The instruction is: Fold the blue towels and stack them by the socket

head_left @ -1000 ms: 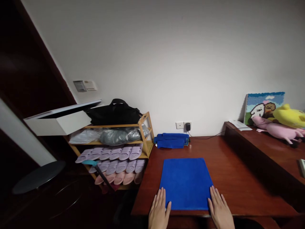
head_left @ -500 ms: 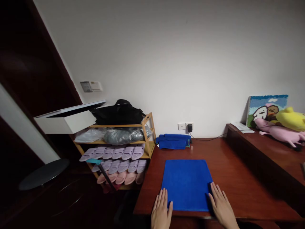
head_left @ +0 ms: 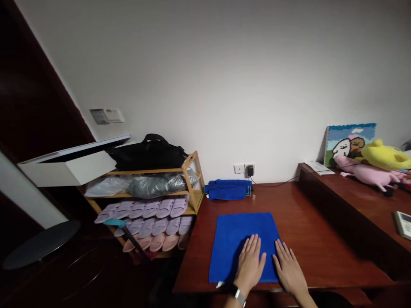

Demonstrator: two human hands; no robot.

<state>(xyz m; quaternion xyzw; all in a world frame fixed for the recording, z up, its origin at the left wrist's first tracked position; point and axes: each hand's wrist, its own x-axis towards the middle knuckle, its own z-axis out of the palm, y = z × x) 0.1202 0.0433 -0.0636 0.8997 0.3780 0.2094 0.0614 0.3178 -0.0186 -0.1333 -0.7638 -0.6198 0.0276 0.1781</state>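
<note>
A blue cloth (head_left: 231,239) lies spread flat on the reddish-brown wooden table (head_left: 314,244), with a small white tag at its near left corner. My left hand (head_left: 251,262) rests over the cloth right of its middle, palm down, fingers stretched out and holding nothing. A watch (head_left: 238,295) is on that wrist. My right hand (head_left: 289,266) lies flat at the cloth's right edge, fingers extended, partly on the cloth and partly over the table. Both hands are open.
More blue cloths (head_left: 228,190) lie folded at the table's back left, near a black plug (head_left: 250,170) with a cable. To the left stands a shoe rack (head_left: 194,188) with slippers and a black bag (head_left: 147,155). Plush toys (head_left: 369,173) sit on the raised surface at right.
My left hand has moved right, from the cloth's left edge onto the cloth. My right hand stays at the right edge. The view has turned slightly right.
</note>
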